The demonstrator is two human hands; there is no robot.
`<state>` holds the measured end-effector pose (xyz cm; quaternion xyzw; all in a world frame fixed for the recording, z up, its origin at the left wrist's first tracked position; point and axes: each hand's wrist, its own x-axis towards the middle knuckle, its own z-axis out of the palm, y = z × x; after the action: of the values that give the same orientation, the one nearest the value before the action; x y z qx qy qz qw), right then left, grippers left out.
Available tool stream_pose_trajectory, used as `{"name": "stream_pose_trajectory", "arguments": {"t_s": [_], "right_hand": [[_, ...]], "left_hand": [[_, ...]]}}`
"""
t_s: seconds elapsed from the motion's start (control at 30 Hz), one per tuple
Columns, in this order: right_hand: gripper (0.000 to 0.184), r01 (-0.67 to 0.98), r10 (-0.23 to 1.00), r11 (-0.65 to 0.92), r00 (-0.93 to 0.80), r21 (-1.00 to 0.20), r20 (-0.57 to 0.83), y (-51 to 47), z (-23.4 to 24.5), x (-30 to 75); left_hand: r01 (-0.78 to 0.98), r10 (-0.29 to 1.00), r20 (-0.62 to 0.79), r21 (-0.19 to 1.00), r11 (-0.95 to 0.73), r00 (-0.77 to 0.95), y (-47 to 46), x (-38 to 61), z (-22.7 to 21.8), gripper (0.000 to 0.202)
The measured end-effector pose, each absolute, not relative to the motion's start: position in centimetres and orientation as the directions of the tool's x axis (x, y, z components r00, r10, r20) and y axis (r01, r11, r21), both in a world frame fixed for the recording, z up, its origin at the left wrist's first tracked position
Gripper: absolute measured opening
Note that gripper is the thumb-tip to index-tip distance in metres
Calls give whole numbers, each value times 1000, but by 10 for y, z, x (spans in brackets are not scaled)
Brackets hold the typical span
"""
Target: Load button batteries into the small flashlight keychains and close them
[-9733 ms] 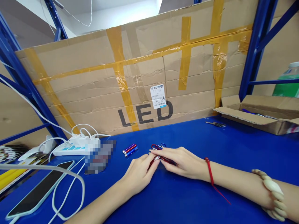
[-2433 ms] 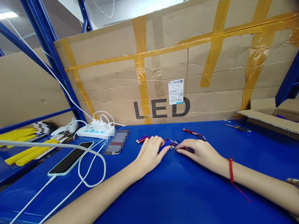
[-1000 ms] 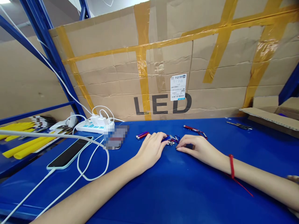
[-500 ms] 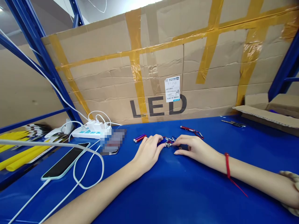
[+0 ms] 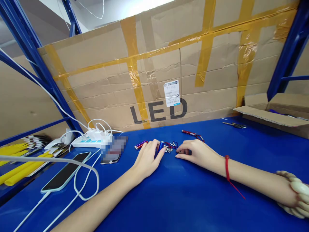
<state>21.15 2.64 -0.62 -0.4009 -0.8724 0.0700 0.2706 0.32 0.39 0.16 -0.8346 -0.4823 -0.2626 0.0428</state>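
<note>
My left hand (image 5: 147, 159) is closed, with a small blue flashlight tube (image 5: 161, 146) upright between thumb and fingers. Just right of the tube lie several small silver round pieces (image 5: 168, 150), like button cells, on the blue tabletop (image 5: 188, 196). Behind them are red and blue carabiner clips (image 5: 174, 144). My right hand (image 5: 194, 150) rests on the table beside these pieces, its thumb and fingertips drawn together; what they hold, if anything, is too small to make out. Left of my left hand lie a purple and a red tube (image 5: 141, 145), side by side.
A red keychain flashlight (image 5: 190, 132) with a clip lies behind my right hand. Farther right are a key-like metal piece (image 5: 234, 125) and an open carton (image 5: 270, 116). Phones (image 5: 66, 172), a power strip (image 5: 93, 141) and white cables occupy the left. Tall cardboard (image 5: 108, 96) stands behind.
The blue tube has turned from lying slanted to more upright in my left hand. My right fingertips have drawn closer together and away from the silver pieces. The view has shifted slightly.
</note>
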Motion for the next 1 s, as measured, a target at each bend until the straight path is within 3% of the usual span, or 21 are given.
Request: {"name": "stream_pose_trajectory", "arguments": {"t_s": [0.2,0.37,0.63,1.0], "right_hand": [[16,673,711,685,-536,-279,454,24,-5,208],[21,711,697,684,-568,-166,438,23,-2,208],[25,783,742,615,-535,-93,404,27,0,210],[14,739,717,652,-525,-172,459,23,-1,207]], "left_hand": [[823,756,486,119,-555,440,3,4,3,25],[814,742,487,102,-571,460,1,4,4,22],[785,716,499,109,-610,488,1,3,1,23],[782,715,488,99,-615,501,1,3,0,23]]}}
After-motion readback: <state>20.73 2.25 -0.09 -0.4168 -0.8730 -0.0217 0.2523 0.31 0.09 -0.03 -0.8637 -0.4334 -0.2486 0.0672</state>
